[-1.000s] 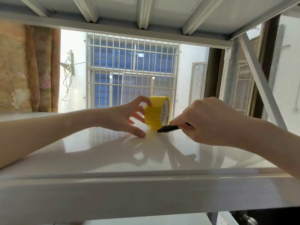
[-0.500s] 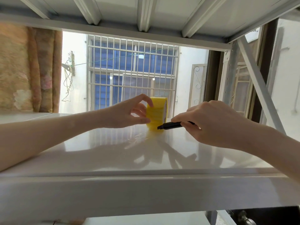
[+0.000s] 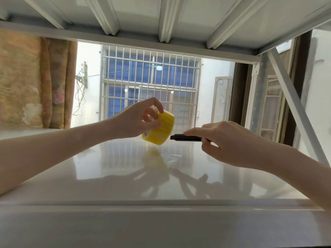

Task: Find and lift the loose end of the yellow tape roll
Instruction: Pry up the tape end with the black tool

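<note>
From the head view we see our left hand (image 3: 141, 119) gripping the yellow tape roll (image 3: 161, 128), tilted just above the glossy white shelf (image 3: 125, 176). Our right hand (image 3: 227, 142) pinches a black marker (image 3: 186, 137), its tip just beside the roll.

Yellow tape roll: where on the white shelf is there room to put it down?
The shelf shows bare surface in front, between the two forearms and the near edge, and on the far left below the curtain. It is crowded in the middle, where the left hand holds the yellow tape roll and the right hand holds a black tool.
</note>
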A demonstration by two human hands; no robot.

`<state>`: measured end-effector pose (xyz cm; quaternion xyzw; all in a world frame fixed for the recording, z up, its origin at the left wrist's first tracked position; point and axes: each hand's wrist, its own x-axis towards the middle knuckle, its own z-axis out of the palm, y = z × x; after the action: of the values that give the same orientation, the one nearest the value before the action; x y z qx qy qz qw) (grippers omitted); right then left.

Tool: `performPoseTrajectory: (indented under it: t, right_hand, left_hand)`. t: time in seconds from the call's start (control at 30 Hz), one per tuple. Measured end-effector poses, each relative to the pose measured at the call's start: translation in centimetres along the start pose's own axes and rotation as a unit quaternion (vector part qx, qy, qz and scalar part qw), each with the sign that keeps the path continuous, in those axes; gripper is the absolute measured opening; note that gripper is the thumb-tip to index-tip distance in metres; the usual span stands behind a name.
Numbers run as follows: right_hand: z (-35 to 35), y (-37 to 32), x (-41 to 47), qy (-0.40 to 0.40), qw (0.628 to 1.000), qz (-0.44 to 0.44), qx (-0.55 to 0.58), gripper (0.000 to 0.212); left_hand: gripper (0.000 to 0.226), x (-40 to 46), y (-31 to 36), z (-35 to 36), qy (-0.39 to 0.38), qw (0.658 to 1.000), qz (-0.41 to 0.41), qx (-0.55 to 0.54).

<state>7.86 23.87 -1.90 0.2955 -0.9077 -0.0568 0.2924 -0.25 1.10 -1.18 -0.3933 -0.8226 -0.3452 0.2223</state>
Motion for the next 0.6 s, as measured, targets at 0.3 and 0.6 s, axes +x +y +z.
performPoseTrajectory:
  t: [0.3,0.6]
  right_hand:
    - [1.3,1.1,0.9,-0.041,0.999,0.018,0.022,0.042]
    - [2.3,2.1,2.6,-0.076,0.995,0.030,0.065,0.029]
  left_hand:
    - [0.026,-0.2,-0.4,-1.0,-0.042,0.994,-0.013,0.095]
    - [0.034,-0.1,-1.0,-0.1,-0.105,0.977,0.003,0.185]
